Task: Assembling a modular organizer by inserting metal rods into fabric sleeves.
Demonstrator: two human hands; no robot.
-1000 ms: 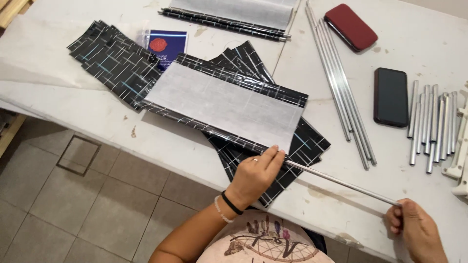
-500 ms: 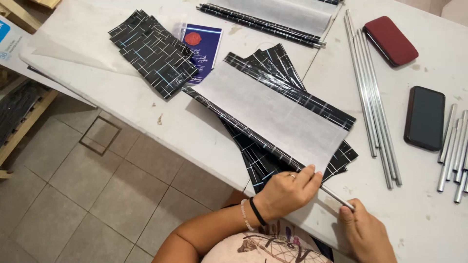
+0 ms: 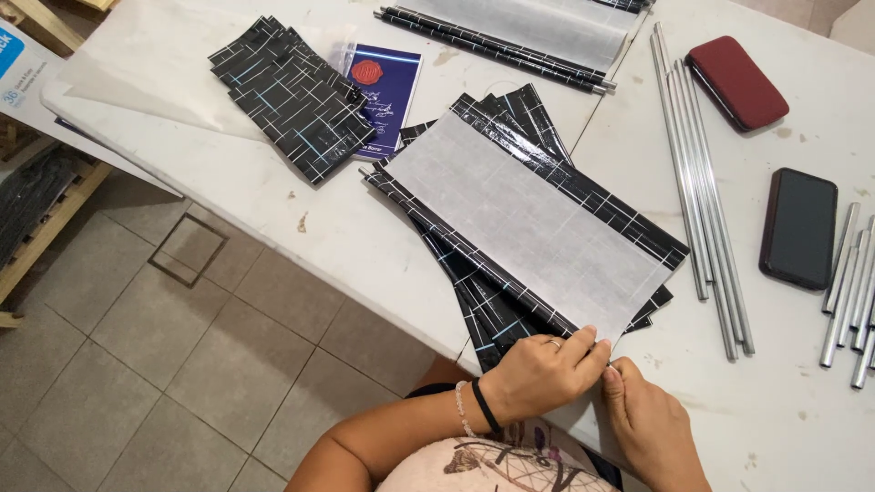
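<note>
A fabric panel (image 3: 519, 219), white lining up with black patterned hems, lies on top of a stack of black patterned pieces (image 3: 483, 314) on the white table (image 3: 319, 228). My left hand (image 3: 542, 372) pinches the panel's near corner at the end of the long hem. My right hand (image 3: 652, 428) meets it from the right, fingertips closed against the same hem end. No rod shows between my hands. A dark tip (image 3: 363, 171) sticks out at the hem's far end.
Long metal rods (image 3: 697, 182) lie right of the panel, short rods (image 3: 848, 292) at the right edge. A black phone (image 3: 799, 228), a red case (image 3: 736, 82), a blue packet (image 3: 385, 91), a folded patterned piece (image 3: 292, 96) and another panel (image 3: 519, 27) lie farther back. The table edge drops to tiled floor on the left.
The long rod that stretched between my hands has slid into the hem and out of sight. My right hand moved left until it met my left hand at the corner.
</note>
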